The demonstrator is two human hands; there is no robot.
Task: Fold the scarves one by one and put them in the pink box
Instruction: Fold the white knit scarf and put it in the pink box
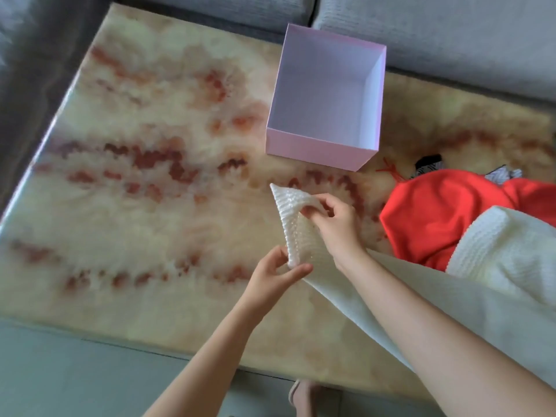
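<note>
A: Start at the fingers. What are they doing?

B: The right hand (334,219) has its fingers (313,209) pinched on the upper corner of the white ribbed knit scarf (290,224). The left hand (279,273) has its fingers (298,269) nipped on the lower end of that same short edge. So both are grasping the scarf, holding its end up off the counter.

A: And the rest of that scarf?

B: It trails back under the right forearm to a loose heap at the counter's right edge, lying over the crumpled bright red cloth scarf (433,218). A black-and-white patterned piece of fabric (499,175) peeks out behind the red 1.

A: The square pink cardboard box (319,152)?

B: Open, near the far edge of the glossy cream-and-rust marbled counter (150,176), and nothing in it that I can see.

A: So how far along?

B: Barely begun, I'd judge. 0 scarves boxed, no fold made in the white 1, and at least 2 more waiting.
</note>
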